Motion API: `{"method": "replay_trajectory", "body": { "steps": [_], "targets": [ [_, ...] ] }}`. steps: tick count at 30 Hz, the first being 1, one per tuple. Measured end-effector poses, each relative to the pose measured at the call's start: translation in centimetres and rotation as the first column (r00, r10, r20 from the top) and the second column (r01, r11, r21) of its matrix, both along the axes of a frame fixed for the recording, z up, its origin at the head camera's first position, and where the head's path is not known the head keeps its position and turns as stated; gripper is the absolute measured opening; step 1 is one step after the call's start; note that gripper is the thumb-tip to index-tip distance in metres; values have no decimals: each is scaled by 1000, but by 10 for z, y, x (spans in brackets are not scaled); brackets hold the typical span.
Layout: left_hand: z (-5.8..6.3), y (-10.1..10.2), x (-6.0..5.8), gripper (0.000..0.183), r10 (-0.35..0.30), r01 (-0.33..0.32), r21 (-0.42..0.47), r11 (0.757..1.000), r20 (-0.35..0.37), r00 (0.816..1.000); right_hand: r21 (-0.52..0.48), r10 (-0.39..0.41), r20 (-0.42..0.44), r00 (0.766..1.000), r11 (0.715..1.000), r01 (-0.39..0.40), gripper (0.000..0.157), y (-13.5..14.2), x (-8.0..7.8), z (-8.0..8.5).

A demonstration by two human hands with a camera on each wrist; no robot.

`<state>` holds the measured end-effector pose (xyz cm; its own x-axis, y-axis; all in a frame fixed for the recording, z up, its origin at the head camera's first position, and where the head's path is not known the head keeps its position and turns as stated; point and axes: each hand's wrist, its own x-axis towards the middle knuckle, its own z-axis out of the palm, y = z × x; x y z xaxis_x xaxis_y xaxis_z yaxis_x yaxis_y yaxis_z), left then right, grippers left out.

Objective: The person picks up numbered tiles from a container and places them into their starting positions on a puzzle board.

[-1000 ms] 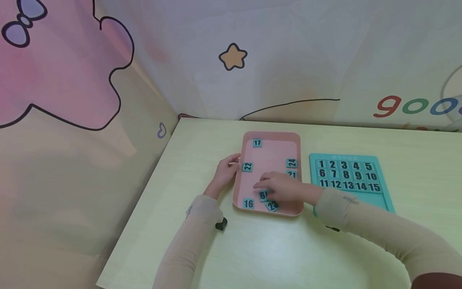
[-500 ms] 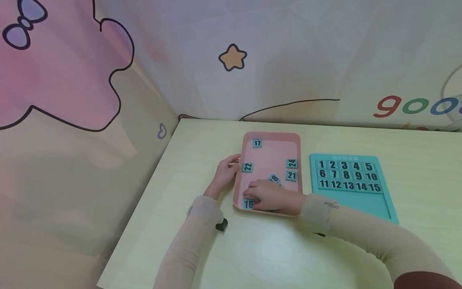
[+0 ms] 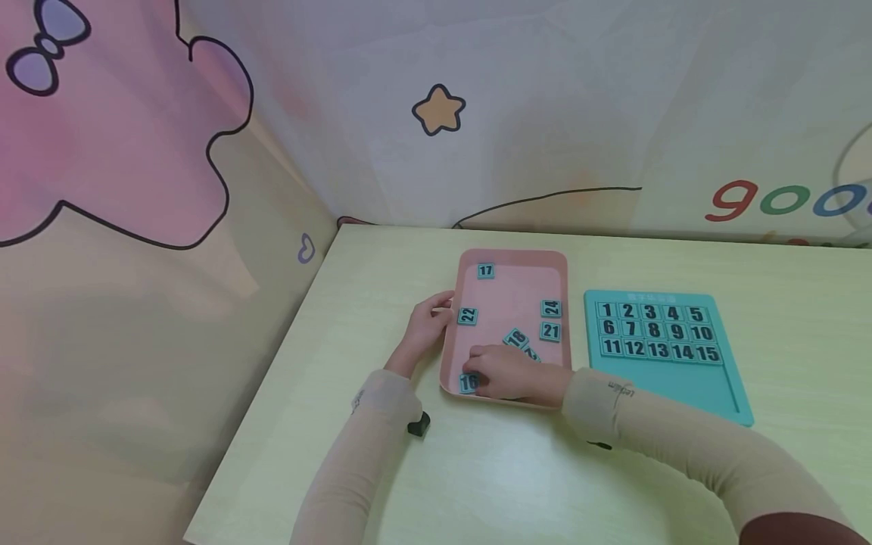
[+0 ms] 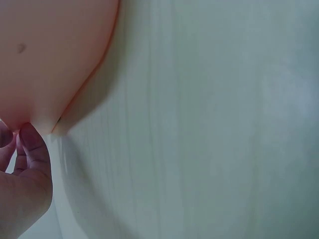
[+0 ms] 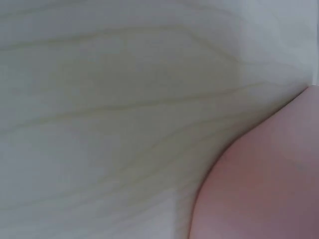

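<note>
In the head view, a pink tray (image 3: pixel 514 256) holds several turquoise number tiles. My left hand (image 3: pixel 425 329) is at the tray's left side, with curled thumb and finger gripping its rim; in the left wrist view that left hand (image 4: pixel 27 177) shows bent fingers at the lower left. Low in the tray, my right hand (image 3: pixel 507 372) pinches the number 16 tile (image 3: pixel 467 384) by the near left corner. The number 18 tile (image 3: pixel 515 338) lies slanted just beyond the right knuckles, beside another tile (image 3: pixel 530 353) partly covered by the hand. No tile shows in the right wrist view.
The number 17 tile (image 3: pixel 486 271), number 22 tile (image 3: pixel 467 316), number 24 tile (image 3: pixel 550 308) and number 21 tile (image 3: pixel 550 331) lie apart in the tray. Right of it, a turquoise board (image 3: pixel 671 386) carries tiles 1 to 15 in three rows. Behind the table rises a decorated wall (image 3: pixel 545 113).
My right hand has moved left and slightly down in the tray onto the 16 tile, and that tile has tilted slightly. Tiles 18 and 21 have come into view. The left hand keeps its place.
</note>
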<state>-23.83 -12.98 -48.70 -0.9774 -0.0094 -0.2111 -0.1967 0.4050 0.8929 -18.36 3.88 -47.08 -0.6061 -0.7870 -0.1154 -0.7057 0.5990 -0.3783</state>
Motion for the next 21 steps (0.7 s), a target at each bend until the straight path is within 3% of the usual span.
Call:
{"method": "replay_trajectory", "body": {
  "steps": [7, 14, 21],
  "targets": [
    [0, 1, -1, 41, 5, -5, -3, 1000, 26, 1000, 0, -58, 28, 998, 998, 58, 31, 16, -3, 11],
    [1, 3, -1, 42, 10, -9, -6, 1000, 18, 1000, -38, -77, -9, 997, 996, 77, 32, 39, -5, 29],
    [2, 3, 0, 42, 12, -12, -5, 1000, 24, 1000, -88, -194, -46, 980, 978, 190, 34, 78, -5, 41]
  ]
}}
